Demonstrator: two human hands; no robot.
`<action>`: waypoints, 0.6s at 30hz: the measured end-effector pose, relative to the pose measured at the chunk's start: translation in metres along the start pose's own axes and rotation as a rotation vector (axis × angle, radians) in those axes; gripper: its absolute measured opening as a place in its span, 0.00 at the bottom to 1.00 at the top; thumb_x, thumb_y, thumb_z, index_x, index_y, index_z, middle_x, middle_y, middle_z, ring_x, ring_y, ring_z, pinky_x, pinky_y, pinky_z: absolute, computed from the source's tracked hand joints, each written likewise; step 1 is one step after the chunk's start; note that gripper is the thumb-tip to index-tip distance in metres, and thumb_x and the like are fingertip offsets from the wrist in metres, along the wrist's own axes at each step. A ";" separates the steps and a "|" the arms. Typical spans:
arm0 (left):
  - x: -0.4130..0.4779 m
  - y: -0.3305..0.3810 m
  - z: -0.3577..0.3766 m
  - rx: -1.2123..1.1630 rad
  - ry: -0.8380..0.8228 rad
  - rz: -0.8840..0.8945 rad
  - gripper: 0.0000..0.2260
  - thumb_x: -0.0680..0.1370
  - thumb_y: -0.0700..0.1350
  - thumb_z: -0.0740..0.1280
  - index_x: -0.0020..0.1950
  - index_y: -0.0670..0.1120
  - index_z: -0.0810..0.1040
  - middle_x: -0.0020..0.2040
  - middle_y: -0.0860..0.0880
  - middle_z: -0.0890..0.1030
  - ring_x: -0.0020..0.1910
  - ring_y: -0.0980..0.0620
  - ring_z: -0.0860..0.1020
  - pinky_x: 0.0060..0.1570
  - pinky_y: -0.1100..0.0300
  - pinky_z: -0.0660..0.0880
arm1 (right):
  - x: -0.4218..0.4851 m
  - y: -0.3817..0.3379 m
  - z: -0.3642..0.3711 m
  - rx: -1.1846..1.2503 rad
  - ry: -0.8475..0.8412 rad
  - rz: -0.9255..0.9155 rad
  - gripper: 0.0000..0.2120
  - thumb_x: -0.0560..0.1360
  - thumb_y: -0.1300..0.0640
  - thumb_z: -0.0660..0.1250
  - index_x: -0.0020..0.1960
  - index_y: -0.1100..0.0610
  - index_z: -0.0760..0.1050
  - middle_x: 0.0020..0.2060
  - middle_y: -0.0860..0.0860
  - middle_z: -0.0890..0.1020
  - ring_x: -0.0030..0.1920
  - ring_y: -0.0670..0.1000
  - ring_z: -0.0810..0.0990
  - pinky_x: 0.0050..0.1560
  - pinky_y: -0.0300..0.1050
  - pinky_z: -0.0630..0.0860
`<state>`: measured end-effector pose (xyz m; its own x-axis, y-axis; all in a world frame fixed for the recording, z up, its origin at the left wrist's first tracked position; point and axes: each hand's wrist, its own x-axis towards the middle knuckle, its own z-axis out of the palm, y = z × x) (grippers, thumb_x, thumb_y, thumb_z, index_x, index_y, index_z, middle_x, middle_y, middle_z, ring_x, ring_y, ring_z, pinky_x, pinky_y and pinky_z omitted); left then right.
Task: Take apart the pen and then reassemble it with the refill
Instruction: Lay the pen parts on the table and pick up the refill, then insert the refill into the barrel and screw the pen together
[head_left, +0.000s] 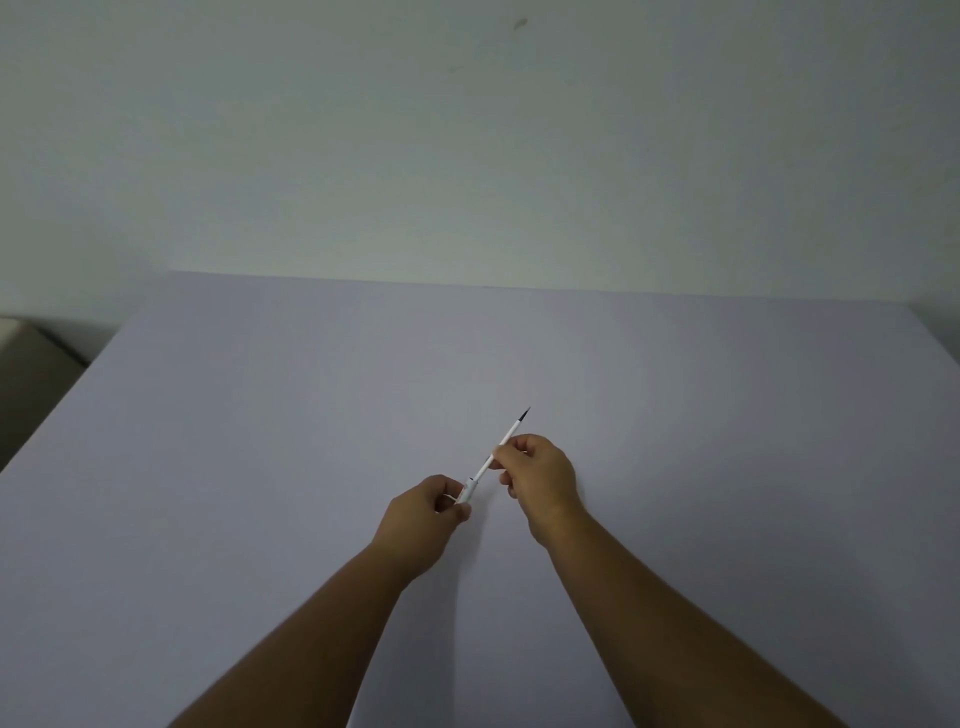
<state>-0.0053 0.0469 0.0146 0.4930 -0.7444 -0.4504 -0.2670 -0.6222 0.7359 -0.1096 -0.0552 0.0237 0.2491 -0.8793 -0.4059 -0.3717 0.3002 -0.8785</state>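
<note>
Pen (488, 464) pinched between left hand (423, 512), right hand (540, 475).

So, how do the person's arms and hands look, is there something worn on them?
Both forearms are bare up to the bottom edge of the picture: no sleeves show. The left hand and the right hand wear no gloves, and no watch, bracelet or ring is visible. Finer marks are too small to tell.

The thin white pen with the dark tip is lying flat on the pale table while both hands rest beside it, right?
Not quite. The head view shows the thin white pen with the dark tip is not lying flat on the pale table: it is held up above it. The left hand grips its near end, and the fingers of the right hand pinch its middle.
</note>
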 end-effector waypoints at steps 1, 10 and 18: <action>0.000 0.001 0.000 -0.012 0.005 0.002 0.04 0.76 0.47 0.68 0.49 0.50 0.78 0.47 0.44 0.82 0.38 0.50 0.76 0.38 0.58 0.74 | -0.001 0.001 0.000 -0.012 -0.018 -0.008 0.06 0.72 0.58 0.66 0.45 0.59 0.79 0.31 0.46 0.80 0.30 0.45 0.76 0.36 0.41 0.74; -0.001 0.008 -0.001 -0.022 -0.009 0.037 0.04 0.75 0.47 0.68 0.50 0.50 0.79 0.47 0.45 0.82 0.38 0.51 0.76 0.37 0.59 0.73 | 0.003 -0.003 -0.005 0.039 -0.037 -0.012 0.09 0.71 0.48 0.67 0.34 0.50 0.76 0.32 0.46 0.78 0.35 0.48 0.72 0.44 0.48 0.72; 0.005 0.014 0.003 -0.030 -0.031 0.059 0.05 0.76 0.47 0.67 0.52 0.51 0.78 0.48 0.45 0.82 0.38 0.49 0.76 0.39 0.56 0.75 | 0.013 0.000 -0.016 -0.081 -0.183 -0.033 0.09 0.69 0.47 0.70 0.34 0.50 0.79 0.31 0.45 0.80 0.32 0.45 0.74 0.40 0.43 0.72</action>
<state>-0.0092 0.0341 0.0210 0.4515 -0.7868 -0.4208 -0.2698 -0.5699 0.7762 -0.1206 -0.0728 0.0224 0.4179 -0.8044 -0.4222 -0.4292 0.2348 -0.8721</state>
